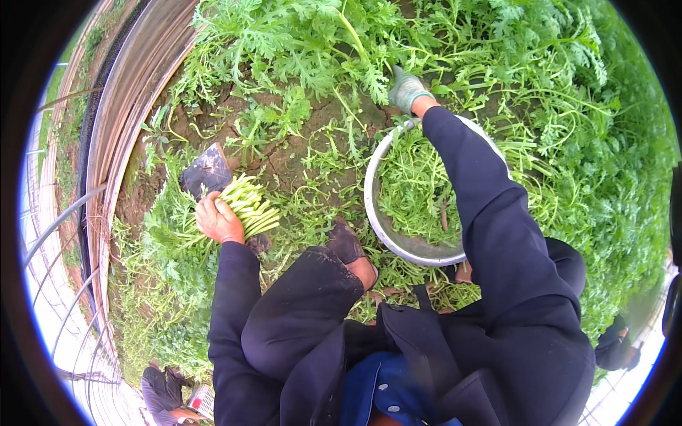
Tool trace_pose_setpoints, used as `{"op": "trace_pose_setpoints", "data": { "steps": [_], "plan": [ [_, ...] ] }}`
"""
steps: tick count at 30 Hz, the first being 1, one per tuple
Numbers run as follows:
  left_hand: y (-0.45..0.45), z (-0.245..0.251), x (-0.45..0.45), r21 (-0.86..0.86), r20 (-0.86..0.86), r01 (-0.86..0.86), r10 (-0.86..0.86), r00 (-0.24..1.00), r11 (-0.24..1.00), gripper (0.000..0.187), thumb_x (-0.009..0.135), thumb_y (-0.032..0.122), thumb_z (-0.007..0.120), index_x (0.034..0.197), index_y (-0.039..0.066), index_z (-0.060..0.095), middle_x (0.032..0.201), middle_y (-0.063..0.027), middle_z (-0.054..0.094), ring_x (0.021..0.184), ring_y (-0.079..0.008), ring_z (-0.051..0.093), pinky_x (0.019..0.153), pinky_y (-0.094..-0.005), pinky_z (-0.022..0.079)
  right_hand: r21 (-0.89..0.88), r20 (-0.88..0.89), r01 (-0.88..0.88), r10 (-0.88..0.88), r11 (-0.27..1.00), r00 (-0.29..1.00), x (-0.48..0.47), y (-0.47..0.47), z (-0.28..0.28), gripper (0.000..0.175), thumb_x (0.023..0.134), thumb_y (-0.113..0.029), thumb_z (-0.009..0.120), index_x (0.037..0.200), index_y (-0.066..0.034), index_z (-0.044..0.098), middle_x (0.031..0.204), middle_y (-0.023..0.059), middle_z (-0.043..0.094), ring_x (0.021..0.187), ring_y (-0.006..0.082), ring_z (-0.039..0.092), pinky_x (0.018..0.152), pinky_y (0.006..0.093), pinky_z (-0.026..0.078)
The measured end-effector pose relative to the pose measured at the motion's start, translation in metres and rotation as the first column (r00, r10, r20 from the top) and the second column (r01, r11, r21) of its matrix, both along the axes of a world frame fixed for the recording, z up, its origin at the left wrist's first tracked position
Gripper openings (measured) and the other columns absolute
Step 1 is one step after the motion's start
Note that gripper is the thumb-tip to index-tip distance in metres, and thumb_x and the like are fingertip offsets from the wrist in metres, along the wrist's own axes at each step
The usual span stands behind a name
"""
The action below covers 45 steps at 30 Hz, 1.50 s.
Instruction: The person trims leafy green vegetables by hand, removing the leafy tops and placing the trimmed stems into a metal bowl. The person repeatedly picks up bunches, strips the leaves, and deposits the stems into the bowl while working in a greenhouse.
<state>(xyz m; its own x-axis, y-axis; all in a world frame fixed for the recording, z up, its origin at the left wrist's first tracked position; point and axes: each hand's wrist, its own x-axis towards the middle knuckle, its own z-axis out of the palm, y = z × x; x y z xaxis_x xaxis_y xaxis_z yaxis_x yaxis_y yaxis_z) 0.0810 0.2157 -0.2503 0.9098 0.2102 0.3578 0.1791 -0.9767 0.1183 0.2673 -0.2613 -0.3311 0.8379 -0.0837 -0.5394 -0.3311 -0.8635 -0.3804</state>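
My bare left hand (pixel 217 219) is closed around a bundle of cut leafy greens (pixel 250 205), probably crown daisy, with the pale stem ends pointing right. A dark flat slab (pixel 206 169) with dirt on it lies just beyond that hand. In a pale work glove, my right hand (pixel 409 91) reaches among the standing greens (pixel 330 53) past the far rim of a round basin. Its fingertips are partly hidden, and whether it grips a stem is unclear. The light-rimmed basin (pixel 373 213) stands before my knees with loose leaves (pixel 415 186) inside, partly covered by my right sleeve.
Cut greens (pixel 181 255) lie heaped at the left. Curved sheeting (pixel 133 69) and metal hoops (pixel 64 226) border the bed there. Dense plants (pixel 613 160) fill the right side. One person (pixel 162 394) is at lower left beside a crate (pixel 202 400); another person (pixel 615 346) is at lower right.
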Motion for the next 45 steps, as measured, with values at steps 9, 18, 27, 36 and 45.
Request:
{"op": "trace_pose_setpoints", "data": {
  "steps": [9, 18, 27, 36, 45],
  "plan": [
    [0.002, -0.001, 0.001, 0.018, -0.012, -0.008, 0.008, 1.000, 1.000, 0.025, 0.090, 0.028, 0.047, 0.103, 0.019, 0.066, 0.103, -0.0049, 0.059, 0.102, -0.0279, 0.055, 0.088, -0.0432, 0.039, -0.010, 0.093, -0.189, 0.189, 0.982, 0.977, 0.002, 0.002, 0.022, 0.043, 0.091, -0.029, 0.061, 0.124, -0.0023, 0.060, 0.107, 0.0212, 0.067, 0.098, 0.0352, 0.065, 0.084, 0.0426, 0.053],
    [0.000, -0.002, 0.001, 0.040, 0.015, -0.022, 0.021, 1.000, 0.999, 0.024, 0.091, 0.028, 0.048, 0.103, 0.020, 0.067, 0.104, -0.0054, 0.061, 0.102, -0.0283, 0.056, 0.088, -0.0443, 0.042, 0.761, -0.181, 0.162, -0.035, 0.629, 0.983, -0.118, -0.062, 0.175, 0.048, 0.099, -0.051, 0.049, 0.101, -0.0055, 0.064, 0.063, 0.0030, 0.059, 0.041, 0.0099, 0.049, 0.037, 0.0244, 0.039],
    [0.001, -0.002, 0.000, 0.032, 0.023, -0.008, 0.007, 1.000, 0.999, 0.024, 0.091, 0.027, 0.048, 0.103, 0.019, 0.067, 0.103, -0.0049, 0.061, 0.102, -0.0284, 0.056, 0.088, -0.0441, 0.042, 0.864, 0.310, 0.093, -0.669, 0.495, 0.676, -0.104, -0.072, 0.182, 0.038, 0.104, -0.034, 0.047, 0.094, -0.0030, 0.066, 0.069, 0.0067, 0.067, 0.044, 0.0084, 0.050, 0.043, 0.0237, 0.040],
    [0.000, 0.001, 0.000, 0.023, 0.009, 0.006, -0.006, 1.000, 1.000, 0.026, 0.091, 0.027, 0.046, 0.106, 0.019, 0.066, 0.105, -0.0068, 0.060, 0.103, -0.0298, 0.056, 0.088, -0.0446, 0.041, 0.418, 0.303, 0.403, -0.544, 0.814, 0.783, -0.023, -0.110, 0.059, 0.048, 0.088, -0.038, 0.068, 0.123, -0.0055, 0.065, 0.101, 0.0154, 0.071, 0.084, 0.0222, 0.067, 0.076, 0.0338, 0.053],
    [-0.003, 0.005, 0.000, -0.015, 0.005, 0.023, -0.023, 1.000, 1.000, 0.029, 0.091, 0.025, 0.044, 0.106, 0.015, 0.066, 0.104, -0.0075, 0.060, 0.103, -0.0300, 0.056, 0.089, -0.0443, 0.040, -0.411, 0.191, 0.060, 0.022, 0.909, 0.981, 0.054, -0.073, 0.041, 0.045, 0.088, -0.049, 0.065, 0.124, -0.0215, 0.065, 0.135, 0.0099, 0.058, 0.112, 0.0311, 0.063, 0.094, 0.0406, 0.051]
  ]
}}
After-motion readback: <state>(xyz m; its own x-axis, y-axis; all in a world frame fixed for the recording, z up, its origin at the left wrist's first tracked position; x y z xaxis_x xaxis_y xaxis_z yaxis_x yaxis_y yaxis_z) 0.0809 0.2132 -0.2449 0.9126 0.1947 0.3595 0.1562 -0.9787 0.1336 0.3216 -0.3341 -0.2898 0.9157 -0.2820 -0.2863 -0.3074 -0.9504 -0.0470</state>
